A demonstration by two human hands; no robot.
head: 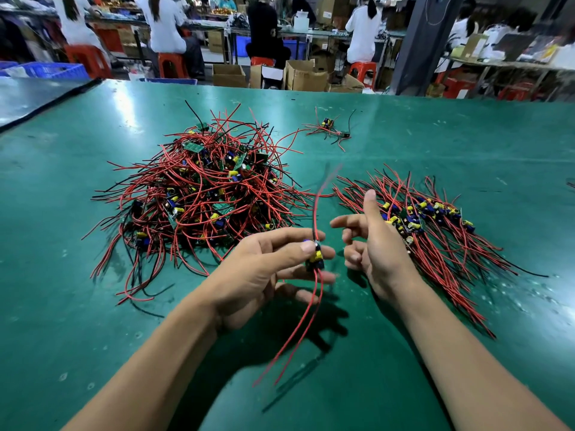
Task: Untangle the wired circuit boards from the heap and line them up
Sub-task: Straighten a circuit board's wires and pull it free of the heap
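Wired circuit board (315, 258), a single one clear of the heap, is pinched between thumb and fingers of the left grip (264, 269) at lower centre of the frame, above the green bench (93, 337). Its red leads (298, 321) hang below the pinch, and another pair stands up, blurred, above it. The right grip (376, 253) is held just to the right with thumb and forefinger extended, the other fingers loosely curled, and nothing in it. The tangled heap (202, 194) lies at centre left, the lined-up row (435, 219) at centre right, and a small stray cluster (329, 129) at upper centre.

The step in hand is judged to be the laying of this board onto the row. It is best done if the leads are first drawn straight through the free grip, so that no loop is carried over. The board is then set at the row's left end, with its wires parallel to those already laid. Release is best delayed until the board rests on the bench.
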